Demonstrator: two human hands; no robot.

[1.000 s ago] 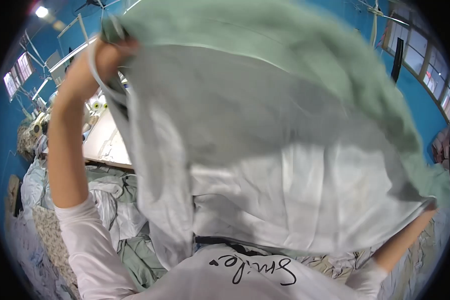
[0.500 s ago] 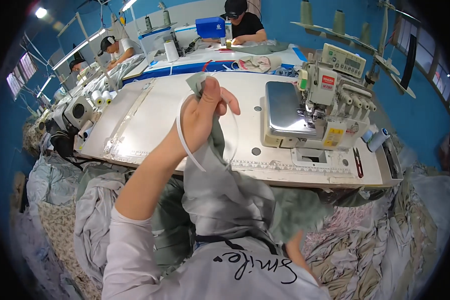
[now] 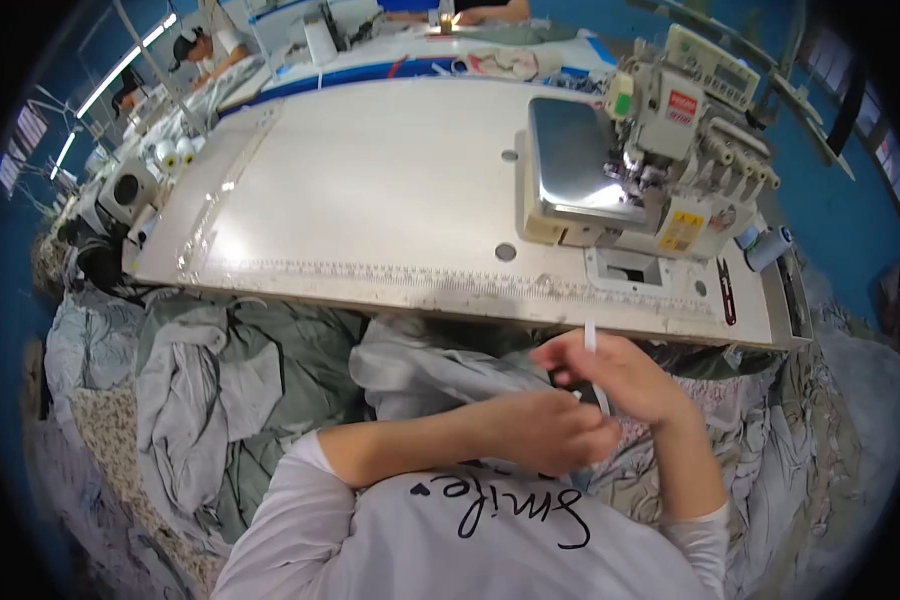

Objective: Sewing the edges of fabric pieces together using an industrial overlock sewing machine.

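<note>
My left grip [image 3: 560,432] is curled, just beside my right grip [image 3: 630,378], whose fingers bend near a white strip [image 3: 590,338]; I cannot tell what either holds (the feed blurs there). The grey cloth [image 3: 430,365] lies bunched to their left, below the front edge of the worktop [image 3: 370,180], which carries a sewing machine [image 3: 670,130].

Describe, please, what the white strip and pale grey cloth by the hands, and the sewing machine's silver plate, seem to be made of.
White strip: perhaps fabric tape or elastic, matte; it looks narrow and flat, but blur leaves this open.
Pale grey cloth: soft fabric, dull finish; it lies in loose folds, fibre unclear.
Silver plate: likely polished metal, by its mirror-like sheen.
</note>
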